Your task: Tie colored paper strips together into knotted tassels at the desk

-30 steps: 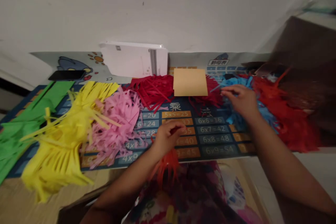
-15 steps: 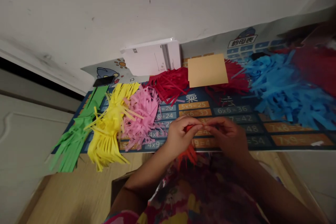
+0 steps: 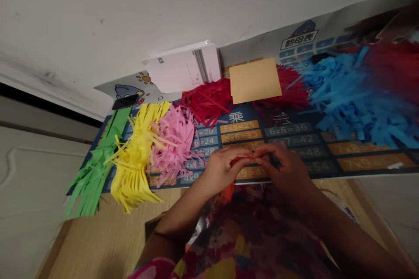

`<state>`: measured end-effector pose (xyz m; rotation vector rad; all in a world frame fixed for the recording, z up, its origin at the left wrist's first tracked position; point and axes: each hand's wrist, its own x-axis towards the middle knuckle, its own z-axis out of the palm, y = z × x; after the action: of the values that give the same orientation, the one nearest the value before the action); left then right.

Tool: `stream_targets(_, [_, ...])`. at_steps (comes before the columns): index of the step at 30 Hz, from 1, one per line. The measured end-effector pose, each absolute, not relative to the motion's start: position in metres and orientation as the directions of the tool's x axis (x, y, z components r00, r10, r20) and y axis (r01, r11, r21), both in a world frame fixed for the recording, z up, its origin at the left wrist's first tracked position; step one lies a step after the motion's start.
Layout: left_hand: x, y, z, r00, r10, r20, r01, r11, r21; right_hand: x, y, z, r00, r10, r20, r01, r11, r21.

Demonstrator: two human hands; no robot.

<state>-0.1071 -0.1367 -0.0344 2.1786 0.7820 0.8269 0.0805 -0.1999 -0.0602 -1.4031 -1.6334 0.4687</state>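
My left hand (image 3: pixel 218 169) pinches a twisted piece of orange-red paper (image 3: pixel 242 158) over the table's front edge. From the other side, my right hand (image 3: pixel 287 168) grips the same paper between thumb and fingertips, which nearly meet those of my left hand. Below my left hand an orange paper fringe (image 3: pixel 228 193) shows against my clothing; my fingers and wrist hide how it joins the twisted part. Nearest to my left hand lies a pink fringed paper bundle (image 3: pixel 175 139). A blue fringed paper bundle (image 3: pixel 356 96) lies beyond my right hand.
Yellow (image 3: pixel 135 157) and green fringed paper bundles (image 3: pixel 106 157) overhang the table at left. Red fringed paper (image 3: pixel 207 99) lies near a tan paper sheet (image 3: pixel 255 82) and white papers (image 3: pixel 186 69) against the wall. A dark phone (image 3: pixel 126 101) rests at back left. A printed mat (image 3: pixel 294 139) covers the table.
The orange fringe below my hands shows less now. Both hands still pinch the orange-red paper, with the twisted strip more visible between them. My view has shifted slightly.
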Motion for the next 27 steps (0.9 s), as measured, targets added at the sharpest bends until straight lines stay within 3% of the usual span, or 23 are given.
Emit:
stream_targets(8, [-0.106,-0.135,-0.039,0.664,0.625,0.411,0.247,-0.702,0.668,0.086,-0.2,-0.055,0.077,0.951,0.301,0.494,0.225,-0.84])
stream_targets(16, [-0.102,-0.137,-0.038,0.632,0.715,0.299,0.285,-0.574,0.768,0.096,-0.205,-0.058,0.068,0.939,0.338,0.574,0.24,-0.783])
stream_targets(22, [-0.09,-0.133,-0.04,0.68,0.712,0.171,0.392,-0.551,0.737,0.11,-0.203,-0.062,0.142,0.956,0.256,0.593,0.125,-0.796])
stream_targets(25, [-0.084,-0.127,-0.027,0.653,0.718,0.241,0.322,-0.552,0.769,0.132,-0.199,-0.072,0.244,0.96,0.139,0.575,-0.028,-0.817])
stream_targets(27, [-0.09,-0.124,-0.012,0.528,0.791,0.311,0.221,-0.481,0.848,0.153,-0.195,-0.077,0.321,0.944,0.071,0.587,-0.139,-0.797])
